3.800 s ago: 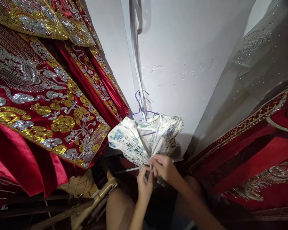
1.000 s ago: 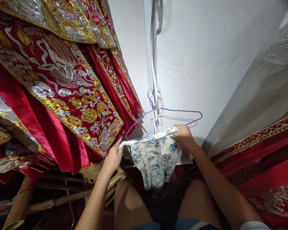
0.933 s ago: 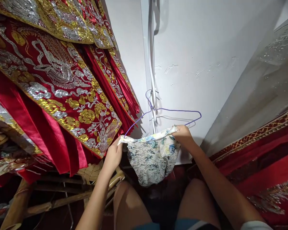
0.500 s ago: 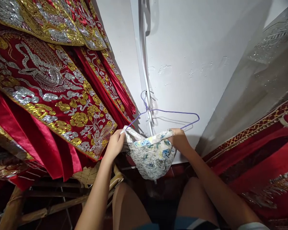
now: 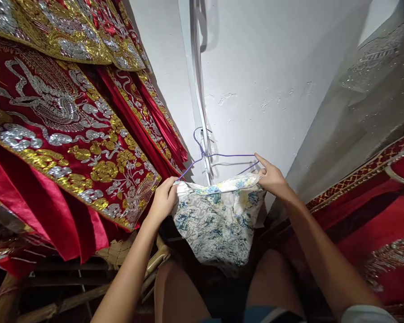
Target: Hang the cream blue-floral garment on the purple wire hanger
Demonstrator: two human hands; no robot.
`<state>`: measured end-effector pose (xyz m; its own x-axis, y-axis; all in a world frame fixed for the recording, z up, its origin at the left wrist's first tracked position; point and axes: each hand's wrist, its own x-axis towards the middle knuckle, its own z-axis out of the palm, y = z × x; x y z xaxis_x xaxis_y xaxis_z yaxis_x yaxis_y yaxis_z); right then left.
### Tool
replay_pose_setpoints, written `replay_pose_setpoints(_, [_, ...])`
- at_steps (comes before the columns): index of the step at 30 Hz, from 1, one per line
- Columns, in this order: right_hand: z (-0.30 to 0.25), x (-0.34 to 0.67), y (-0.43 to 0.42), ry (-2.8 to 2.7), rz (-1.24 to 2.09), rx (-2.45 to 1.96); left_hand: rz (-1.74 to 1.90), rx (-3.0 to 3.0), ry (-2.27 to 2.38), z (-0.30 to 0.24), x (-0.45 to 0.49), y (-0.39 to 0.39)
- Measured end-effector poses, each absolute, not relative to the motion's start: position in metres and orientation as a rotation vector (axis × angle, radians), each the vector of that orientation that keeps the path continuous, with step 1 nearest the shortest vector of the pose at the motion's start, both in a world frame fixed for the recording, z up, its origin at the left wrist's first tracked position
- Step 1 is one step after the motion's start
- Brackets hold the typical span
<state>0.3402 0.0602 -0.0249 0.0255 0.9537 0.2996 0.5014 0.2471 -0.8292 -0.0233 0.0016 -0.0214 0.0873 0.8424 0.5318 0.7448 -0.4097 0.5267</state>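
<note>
A purple wire hanger [image 5: 229, 155] hangs by its hook from a narrow white strip on the wall. Just below it, a white garment with blue and yellow flowers [image 5: 218, 224] is stretched between my hands, its upper edge level with the hanger's lower part. My left hand [image 5: 165, 195] pinches the left corner of that edge beside the hanger's left arm. At the right corner, my right hand [image 5: 272, 177] grips the fabric, with a finger reaching up to the hanger's right end. The hanger's lower left part is hidden behind hand and cloth.
Red costumes with gold and silver sequins [image 5: 70, 112] hang along the left. A bamboo frame [image 5: 54, 307] stands low at left. The white wall [image 5: 256, 58] has peeling paint, and the wall strip [image 5: 193, 67] runs down it. Red trimmed cloth [image 5: 357, 237] lies at right.
My right hand has moved right and up to the hanger's end. The garment is now spread wider and flatter. My left hand stays at nearly the same spot on its corner.
</note>
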Motion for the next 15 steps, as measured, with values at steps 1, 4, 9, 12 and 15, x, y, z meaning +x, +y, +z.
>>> replay_pose_setpoints(1, [-0.024, 0.344, 0.065, -1.66, 0.635, -1.433, 1.224, 2.236, 1.632, -0.021, -0.024, 0.002])
replay_pose_setpoints(4, [-0.024, 0.347, 0.074, -1.7, 0.578, -1.474, 1.203, 2.238, 1.641, -0.019, -0.024, 0.001])
replay_pose_setpoints(9, [-0.031, 0.344, 0.076, -1.547, 0.4, -1.378, 1.17, 2.178, 1.627, -0.019, -0.022, -0.002])
replay_pose_setpoints(12, [-0.035, 0.346, 0.082, -1.552, 0.48, -1.382, 1.154, 2.18, 1.625, -0.02, -0.021, -0.004])
replay_pose_setpoints(15, [-0.038, 0.348, 0.087, -1.632, 0.626, -1.415, 1.185, 2.231, 1.631, -0.018, -0.022, -0.004])
